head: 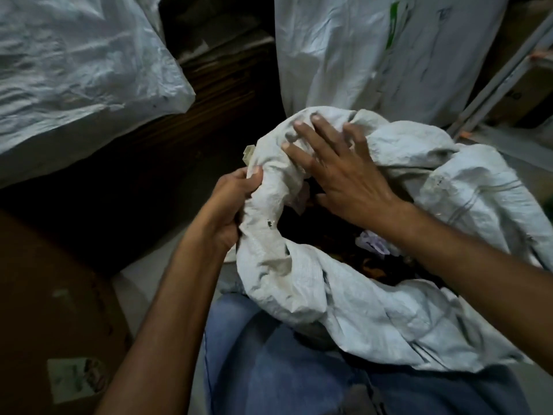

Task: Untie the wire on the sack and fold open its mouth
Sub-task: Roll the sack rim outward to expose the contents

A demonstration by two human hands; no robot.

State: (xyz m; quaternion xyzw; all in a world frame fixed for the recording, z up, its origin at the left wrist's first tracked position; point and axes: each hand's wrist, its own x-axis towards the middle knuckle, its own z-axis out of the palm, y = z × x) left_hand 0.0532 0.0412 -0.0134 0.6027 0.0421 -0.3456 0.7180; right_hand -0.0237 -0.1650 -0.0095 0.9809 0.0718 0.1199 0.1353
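A grey-white woven sack [374,319] stands in front of my legs with its mouth open and its rim rolled outward in a thick fold. Dark contents and a scrap of pale paper show inside. My left hand [233,205] grips the rolled rim on the left side, thumb on top. My right hand [338,166] lies across the far rim with fingers spread, pressing on the bunched fabric. No wire is visible anywhere on the sack.
A large white sack [74,64] lies at the upper left and another white sack [374,49] stands behind. A brown cardboard box [51,310] sits at the lower left. Grey metal bars [490,82] slant at the right. My blue jeans [284,369] fill the bottom.
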